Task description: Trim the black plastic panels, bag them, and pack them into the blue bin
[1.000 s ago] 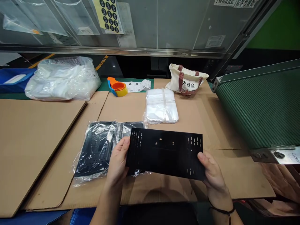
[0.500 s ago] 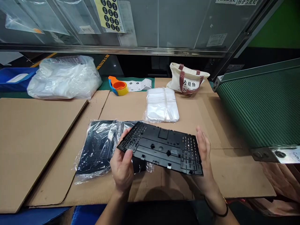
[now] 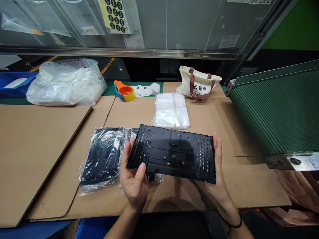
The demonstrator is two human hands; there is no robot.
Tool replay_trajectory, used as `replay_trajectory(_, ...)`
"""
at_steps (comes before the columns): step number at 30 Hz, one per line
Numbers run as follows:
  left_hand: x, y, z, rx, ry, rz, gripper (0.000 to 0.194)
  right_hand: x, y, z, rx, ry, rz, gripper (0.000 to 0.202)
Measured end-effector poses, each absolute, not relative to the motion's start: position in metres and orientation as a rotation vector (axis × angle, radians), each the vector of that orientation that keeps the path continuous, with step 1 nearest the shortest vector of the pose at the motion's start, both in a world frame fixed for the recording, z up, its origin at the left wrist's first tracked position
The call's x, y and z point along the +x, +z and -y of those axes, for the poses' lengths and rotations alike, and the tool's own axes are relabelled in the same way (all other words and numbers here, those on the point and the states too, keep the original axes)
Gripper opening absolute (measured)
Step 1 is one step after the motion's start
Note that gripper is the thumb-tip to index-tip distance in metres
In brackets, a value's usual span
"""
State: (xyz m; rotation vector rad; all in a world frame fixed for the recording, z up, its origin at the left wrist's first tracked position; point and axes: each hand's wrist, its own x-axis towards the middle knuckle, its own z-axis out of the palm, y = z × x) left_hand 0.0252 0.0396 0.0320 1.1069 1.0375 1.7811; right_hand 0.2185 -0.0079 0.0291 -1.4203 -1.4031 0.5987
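Observation:
A black slotted plastic panel (image 3: 171,152) is held up above the cardboard in front of me, its moulded face toward me. My left hand (image 3: 134,179) grips its left end, thumb on the near corner and fingers behind. My right hand (image 3: 218,172) is at the right end, its fingers fairly straight along the edge and partly hidden behind the panel. Behind and to the left lie black panels in clear plastic bags (image 3: 104,156), partly covered by the held panel and my left hand.
Cardboard sheets (image 3: 45,146) cover the table. Toward the back are a stack of clear bags (image 3: 171,111), a colourful tape dispenser (image 3: 124,91), a cloth bag (image 3: 198,83), a large plastic-wrapped bundle (image 3: 67,83) and a blue bin (image 3: 16,83). A green conveyor belt (image 3: 279,109) stands at right.
The panel has been tilted up, so its face shows more fully and looks smoother. My left hand has shifted slightly right; both hands stay at the panel's ends.

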Motion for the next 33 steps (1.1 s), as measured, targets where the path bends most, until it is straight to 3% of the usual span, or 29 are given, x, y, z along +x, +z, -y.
replay_trajectory(19,0.025,0.028,-0.035,1.206,1.732,-1.046,0.057,0.225,0.023,0.007,-1.356,0.664,1.308,0.091)
replay_trajectory(23,0.026,0.029,-0.033,1.213,1.673,-1.008,0.065,0.228,0.02,0.006,-1.375,0.702,1.254,0.086)
replay_trajectory(27,0.022,0.028,-0.035,1.264,1.643,-1.043,0.072,0.238,0.014,0.003,-1.429,0.693,1.393,0.06)
replay_trajectory(30,0.012,0.029,-0.045,1.477,1.552,-1.203,0.058,0.243,0.016,0.005,-1.381,0.792,1.503,0.036)
replay_trajectory(33,-0.001,0.033,-0.059,1.794,1.367,-1.33,0.044,0.244,0.02,0.012,-1.308,1.061,1.304,0.023)
